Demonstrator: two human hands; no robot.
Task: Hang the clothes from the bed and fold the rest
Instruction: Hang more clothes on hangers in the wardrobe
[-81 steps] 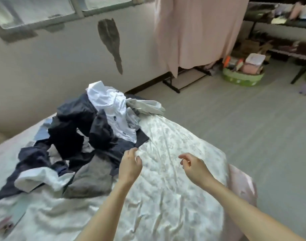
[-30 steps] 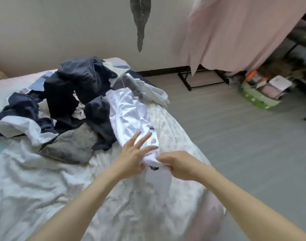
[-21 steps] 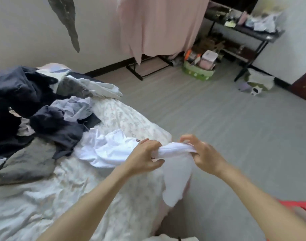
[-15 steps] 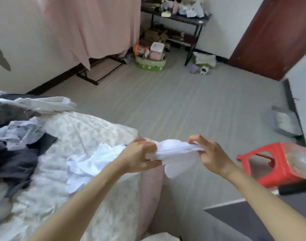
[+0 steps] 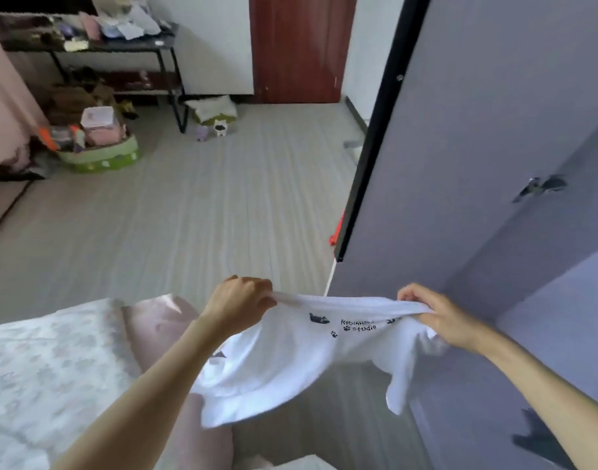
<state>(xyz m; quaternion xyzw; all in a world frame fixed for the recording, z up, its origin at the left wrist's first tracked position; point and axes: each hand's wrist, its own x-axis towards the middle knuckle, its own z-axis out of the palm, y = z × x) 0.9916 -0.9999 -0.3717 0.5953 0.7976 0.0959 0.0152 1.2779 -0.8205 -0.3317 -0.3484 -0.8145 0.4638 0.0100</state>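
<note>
I have turned from the bed (image 5: 53,361) to the wardrobe (image 5: 477,164), my left hand (image 5: 238,300) and right hand (image 5: 436,317) now gripping the white shirt (image 5: 291,361) stretched wide, ready for hanging.

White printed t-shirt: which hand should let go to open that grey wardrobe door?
Probably the right hand. It pinches the white printed t-shirt right beside the grey wardrobe door, below its metal handle. The left hand grips the other end, nearer the bed.
</note>
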